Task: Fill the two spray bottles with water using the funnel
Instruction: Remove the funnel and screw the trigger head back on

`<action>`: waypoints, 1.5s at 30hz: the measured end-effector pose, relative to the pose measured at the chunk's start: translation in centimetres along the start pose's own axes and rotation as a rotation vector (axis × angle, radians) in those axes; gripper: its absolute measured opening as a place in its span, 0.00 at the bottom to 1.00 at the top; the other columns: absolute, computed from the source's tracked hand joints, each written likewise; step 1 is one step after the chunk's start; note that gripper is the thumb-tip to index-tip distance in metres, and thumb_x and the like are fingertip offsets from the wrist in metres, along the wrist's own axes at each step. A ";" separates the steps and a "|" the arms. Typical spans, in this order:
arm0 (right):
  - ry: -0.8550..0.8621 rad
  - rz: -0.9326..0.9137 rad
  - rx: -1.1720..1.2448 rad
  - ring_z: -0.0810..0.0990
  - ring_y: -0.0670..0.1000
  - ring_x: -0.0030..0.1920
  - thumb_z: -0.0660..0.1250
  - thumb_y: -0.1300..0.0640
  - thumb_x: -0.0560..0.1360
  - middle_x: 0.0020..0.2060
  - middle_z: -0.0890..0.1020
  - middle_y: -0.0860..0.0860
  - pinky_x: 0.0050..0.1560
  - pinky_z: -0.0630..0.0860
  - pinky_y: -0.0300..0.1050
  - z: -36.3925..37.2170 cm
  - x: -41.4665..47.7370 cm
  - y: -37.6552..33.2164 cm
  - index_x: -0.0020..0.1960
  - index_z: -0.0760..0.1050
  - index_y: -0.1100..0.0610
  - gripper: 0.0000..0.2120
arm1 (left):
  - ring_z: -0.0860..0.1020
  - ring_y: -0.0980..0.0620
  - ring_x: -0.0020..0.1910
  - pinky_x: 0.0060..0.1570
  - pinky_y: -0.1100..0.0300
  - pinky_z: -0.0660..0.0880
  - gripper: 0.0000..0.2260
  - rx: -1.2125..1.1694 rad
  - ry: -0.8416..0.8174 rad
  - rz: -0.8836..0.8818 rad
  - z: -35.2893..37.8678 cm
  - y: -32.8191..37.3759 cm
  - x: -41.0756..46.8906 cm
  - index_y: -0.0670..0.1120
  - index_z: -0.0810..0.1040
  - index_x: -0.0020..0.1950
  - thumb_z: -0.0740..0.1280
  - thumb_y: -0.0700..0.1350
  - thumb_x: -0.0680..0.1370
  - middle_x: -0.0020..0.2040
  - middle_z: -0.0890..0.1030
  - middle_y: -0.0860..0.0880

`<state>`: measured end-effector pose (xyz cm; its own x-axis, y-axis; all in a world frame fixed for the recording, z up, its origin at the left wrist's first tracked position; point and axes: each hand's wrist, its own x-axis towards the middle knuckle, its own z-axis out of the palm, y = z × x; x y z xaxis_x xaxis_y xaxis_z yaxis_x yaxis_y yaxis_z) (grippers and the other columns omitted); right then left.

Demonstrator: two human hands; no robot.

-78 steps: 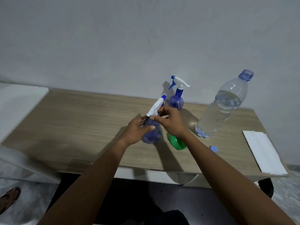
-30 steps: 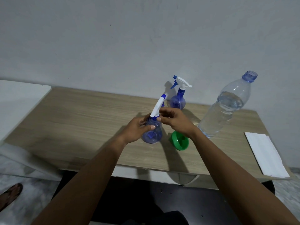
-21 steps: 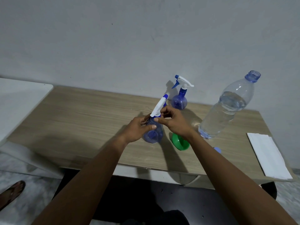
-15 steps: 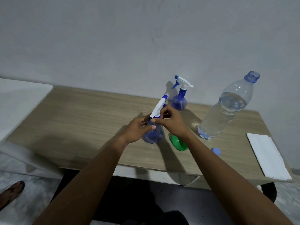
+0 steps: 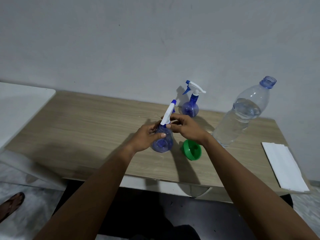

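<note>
Head view: spray bottle is standing on the table, mid-front. Left hand is curling its fingers round the round body; right hand is pinching the collar under the white sprayer top. Green funnel is lying just right. Second spray bottle is standing behind, uncapped water bottle farther right.

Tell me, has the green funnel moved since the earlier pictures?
No. The green funnel still lies just left of the water bottle base, as before.
</note>
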<state>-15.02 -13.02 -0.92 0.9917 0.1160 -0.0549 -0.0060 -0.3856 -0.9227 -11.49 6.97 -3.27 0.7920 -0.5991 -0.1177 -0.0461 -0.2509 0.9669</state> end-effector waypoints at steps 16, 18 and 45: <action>0.168 -0.031 -0.012 0.81 0.51 0.44 0.80 0.63 0.70 0.42 0.82 0.53 0.51 0.80 0.49 1.0 0.5 -0.2 0.47 0.73 0.68 0.17 | 0.81 0.66 0.54 0.53 0.72 0.75 0.23 0.023 0.000 0.022 0.0 0.0 0.0 0.41 0.72 0.73 0.69 0.34 0.78 0.61 0.81 0.48; 0.124 -0.005 0.009 0.82 0.52 0.46 0.79 0.63 0.72 0.45 0.83 0.59 0.53 0.80 0.50 0.4 0.4 -0.1 0.50 0.75 0.67 0.15 | 0.81 0.65 0.55 0.54 0.70 0.75 0.23 0.022 0.004 0.020 -0.1 -0.2 0.1 0.42 0.72 0.73 0.70 0.34 0.78 0.62 0.82 0.48; 0.047 -0.038 0.041 0.86 0.49 0.53 0.73 0.63 0.77 0.54 0.87 0.55 0.53 0.80 0.40 -0.5 -0.1 0.4 0.59 0.81 0.60 0.12 | 0.81 0.69 0.50 0.48 0.74 0.75 0.21 0.021 -0.020 -0.021 0.0 0.4 -0.3 0.41 0.71 0.72 0.66 0.32 0.79 0.55 0.82 0.54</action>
<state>-15.08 -13.69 -1.11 0.9962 0.0868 -0.0026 0.0275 -0.3434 -0.9388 -11.73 7.05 -2.83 0.7805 -0.6086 -0.1432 -0.0419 -0.2793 0.9593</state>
